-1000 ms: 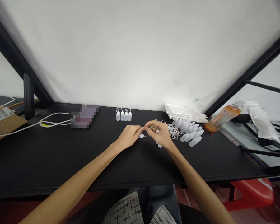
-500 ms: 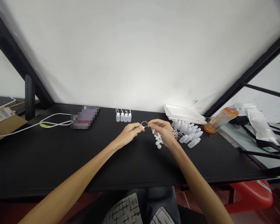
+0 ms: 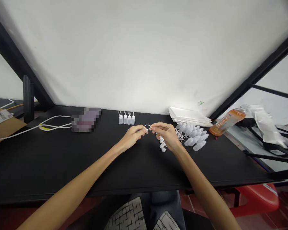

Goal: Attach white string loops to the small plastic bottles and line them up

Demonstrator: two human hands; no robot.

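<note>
Both my hands meet over the middle of the black table (image 3: 50, 159). My left hand (image 3: 131, 138) pinches a small white cap, and my right hand (image 3: 166, 134) pinches the other end of a thin white loop (image 3: 147, 127) arching between them. Several small white caps (image 3: 162, 145) lie under my right hand. A row of small white bottles (image 3: 126, 118) with loops stands upright behind my hands. To the right lie several bottles on their sides (image 3: 194, 134) and a tangle of white loops (image 3: 180, 135).
A stack of white sheets (image 3: 189, 116) lies at the back right, next to an orange drink bottle (image 3: 227, 121) on its side. A blurred-out flat object (image 3: 86, 119) and white cables (image 3: 48, 124) lie at the back left. A cardboard box (image 3: 0, 124) is at the far left, a red stool (image 3: 256, 198) at lower right.
My hands lifted slightly off the table and drew apart a little, so the thin white loop now shows arched between the fingertips.
</note>
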